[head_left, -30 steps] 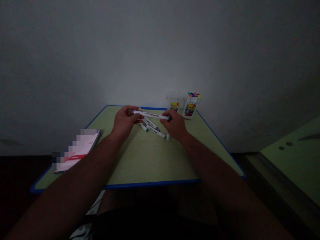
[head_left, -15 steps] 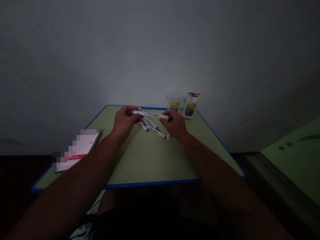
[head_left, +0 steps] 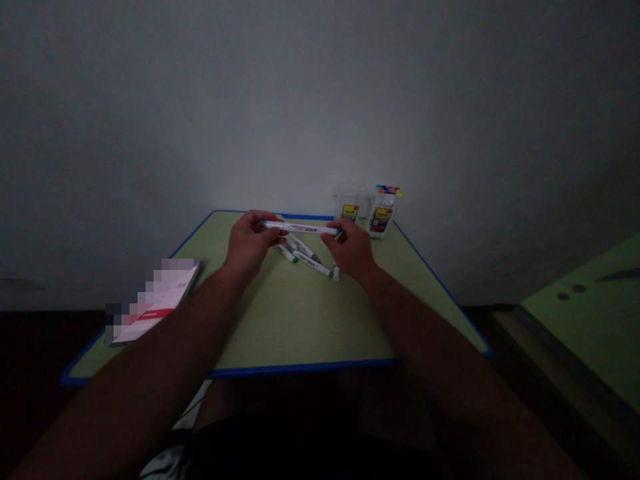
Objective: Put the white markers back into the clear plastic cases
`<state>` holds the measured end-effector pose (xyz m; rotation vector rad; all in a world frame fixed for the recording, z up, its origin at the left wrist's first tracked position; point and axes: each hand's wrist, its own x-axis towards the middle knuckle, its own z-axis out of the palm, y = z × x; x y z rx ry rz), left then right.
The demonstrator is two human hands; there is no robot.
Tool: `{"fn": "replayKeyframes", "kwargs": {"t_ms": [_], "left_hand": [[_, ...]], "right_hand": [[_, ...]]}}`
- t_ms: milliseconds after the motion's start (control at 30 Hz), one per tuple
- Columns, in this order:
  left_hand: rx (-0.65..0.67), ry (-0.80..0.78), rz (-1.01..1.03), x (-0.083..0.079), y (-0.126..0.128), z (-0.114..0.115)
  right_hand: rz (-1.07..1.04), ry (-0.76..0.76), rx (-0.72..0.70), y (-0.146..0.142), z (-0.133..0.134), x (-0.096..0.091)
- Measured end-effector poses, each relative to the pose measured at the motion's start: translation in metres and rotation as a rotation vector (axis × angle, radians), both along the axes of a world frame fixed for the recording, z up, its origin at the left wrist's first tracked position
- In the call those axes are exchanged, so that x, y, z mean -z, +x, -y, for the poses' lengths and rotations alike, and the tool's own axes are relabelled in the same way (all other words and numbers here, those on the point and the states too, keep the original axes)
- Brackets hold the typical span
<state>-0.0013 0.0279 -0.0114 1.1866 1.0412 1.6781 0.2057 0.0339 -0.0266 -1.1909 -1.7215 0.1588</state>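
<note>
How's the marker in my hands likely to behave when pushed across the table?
The marker is likely stiff, spanning left hand to right hand without sagging. It's probably light, being slim. That long, narrow form may roll, though its profile isn't clear.

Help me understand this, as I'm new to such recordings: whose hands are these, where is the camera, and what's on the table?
There is no machine here, just a person's two bare hands. The camera is worn on their head, looking forward and down. The left hand and right hand hold a white marker by its ends, above the blue-edged table. Loose markers lie below it, beside a small white piece, perhaps a cap. Toward the back stand a clear case filled with markers and another clear case. What looks like a book, partly pixelated, lies at the left.
</note>
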Motion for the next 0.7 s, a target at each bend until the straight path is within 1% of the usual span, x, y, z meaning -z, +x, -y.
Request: {"fn": "replayKeyframes", "kwargs": {"t_ms": [233, 700], "left_hand": [[0.010, 0.009, 0.009, 0.0011, -0.0006, -0.0010], [0.000, 0.013, 0.024, 0.0015, 0.0000, -0.0012]], "right_hand": [[0.014, 0.030, -0.010, 0.0000, 0.0006, -0.0008], [0.033, 0.033, -0.008, 0.0006, 0.0000, -0.0002]]}}
